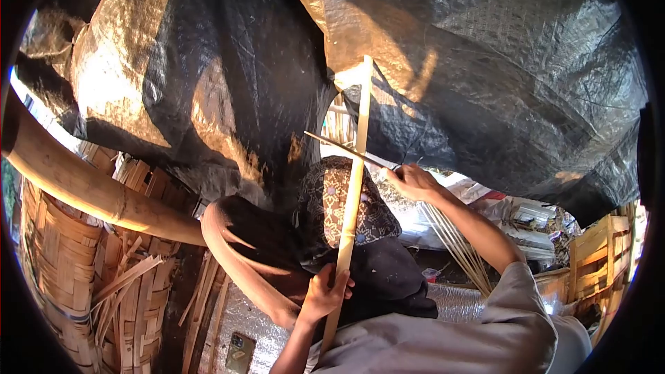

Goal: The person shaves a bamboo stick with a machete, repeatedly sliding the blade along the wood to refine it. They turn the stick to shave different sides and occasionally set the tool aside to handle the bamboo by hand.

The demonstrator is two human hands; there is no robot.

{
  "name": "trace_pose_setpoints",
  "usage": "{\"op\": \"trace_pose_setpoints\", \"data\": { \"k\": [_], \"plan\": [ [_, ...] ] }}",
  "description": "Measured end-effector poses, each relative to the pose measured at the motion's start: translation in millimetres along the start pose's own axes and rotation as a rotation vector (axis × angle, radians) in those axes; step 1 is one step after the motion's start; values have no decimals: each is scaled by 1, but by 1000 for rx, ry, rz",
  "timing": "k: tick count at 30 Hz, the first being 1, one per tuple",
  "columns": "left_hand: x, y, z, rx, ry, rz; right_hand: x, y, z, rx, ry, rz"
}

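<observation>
bamboo strip (355, 180) stands near upright in front of the black tarp (485, 62); left hand (324, 296) wrapped round its lower part to steady it; right hand (413, 181) gripping a knife (339, 147) laid across it, looks like splitting; woven baskets (62, 263) at left

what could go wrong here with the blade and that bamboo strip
The left hand grips the bamboo strip directly below the blade that the right hand holds across it; if the blade runs down the strip, it may reach those fingers. The strip's top sits close to the tarp and might snag it.
</observation>
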State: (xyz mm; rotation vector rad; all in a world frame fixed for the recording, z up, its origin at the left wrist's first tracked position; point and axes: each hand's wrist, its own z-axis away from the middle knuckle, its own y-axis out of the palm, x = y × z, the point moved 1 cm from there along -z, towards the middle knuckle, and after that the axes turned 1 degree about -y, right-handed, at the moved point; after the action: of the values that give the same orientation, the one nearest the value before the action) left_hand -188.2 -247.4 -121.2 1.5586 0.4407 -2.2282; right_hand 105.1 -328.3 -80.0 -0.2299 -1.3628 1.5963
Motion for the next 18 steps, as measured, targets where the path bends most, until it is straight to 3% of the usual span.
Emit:
{"op": "trace_pose_setpoints", "data": {
  "k": [7, 10, 11, 14, 16, 18],
  "plan": [
    [26, -10, 31, 314, -283, 271, -4, 5, 0, -44, -44, 4],
    [21, -5, 24, 476, -501, 1020, 5, 4, 9, -38, -8, 17],
    [24, -4, 19, 511, -564, 1112, 3, 7, 9, -62, -45, 26],
    [38, -4, 9, 618, -571, 1193, 3, 13, 13, -167, -161, 177],
    [28, -1, 12, 542, -559, 1120, 6, 9, 18, -118, -157, 165],
    [19, 1, 17, 367, -437, 798, 7, 8, 23, -208, -215, 230]
  ]
}}
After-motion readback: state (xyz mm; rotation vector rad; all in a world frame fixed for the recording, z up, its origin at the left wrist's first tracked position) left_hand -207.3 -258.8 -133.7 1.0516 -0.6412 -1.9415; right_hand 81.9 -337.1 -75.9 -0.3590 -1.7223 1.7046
